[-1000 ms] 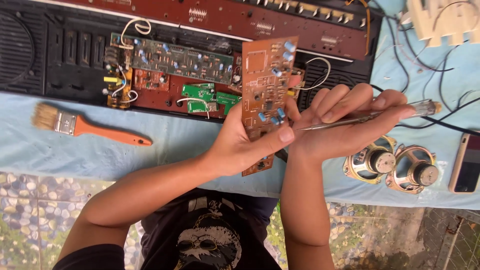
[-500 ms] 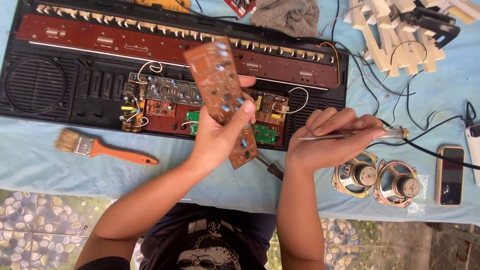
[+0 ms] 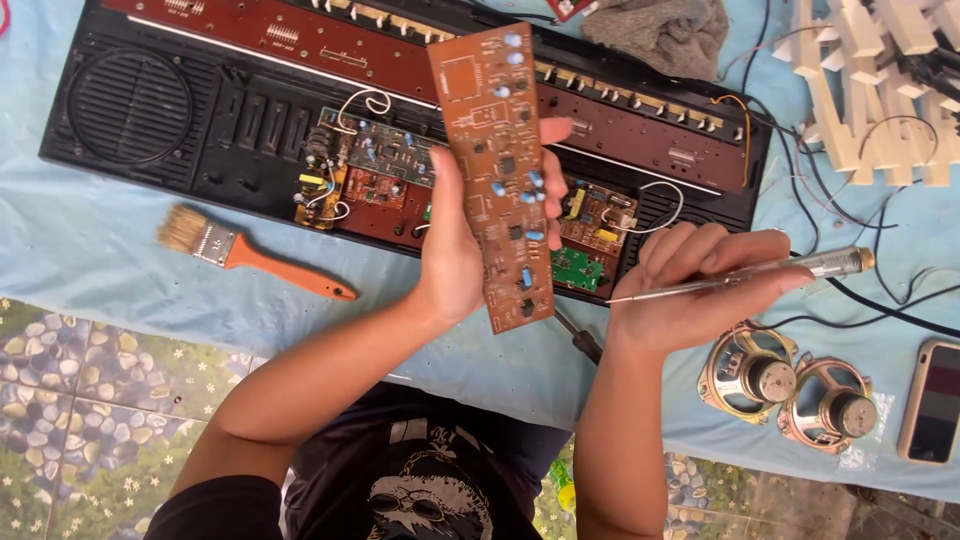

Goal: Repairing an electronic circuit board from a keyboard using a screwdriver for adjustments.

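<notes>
A long brown circuit board [image 3: 497, 170], dotted with small blue and dark parts, is held upright above the opened black casing [image 3: 180, 130] of an electronic device. The left hand [image 3: 455, 245] grips the board along its lower half, thumb on one edge and fingertips curled round the other. Just to the right, the right hand [image 3: 690, 290] is closed loosely around a slim screwdriver [image 3: 740, 272] with a clear handle, which lies across the fingers with its metal tip pointing toward the board. Under the board, inside the casing, sit smaller circuit boards [image 3: 375, 165] with white and yellow wires, and a long reddish board [image 3: 300, 45] runs along the casing's far side. A paintbrush [image 3: 250, 252] with an orange handle lies on the light blue cloth [image 3: 80, 250] to the left. To the right of the right hand lie two round speakers [image 3: 790, 385], side by side, and a phone [image 3: 935, 400] near the edge. Black cables [image 3: 880, 300] trail across the cloth, with white slatted pieces [image 3: 870, 70] further back.
</notes>
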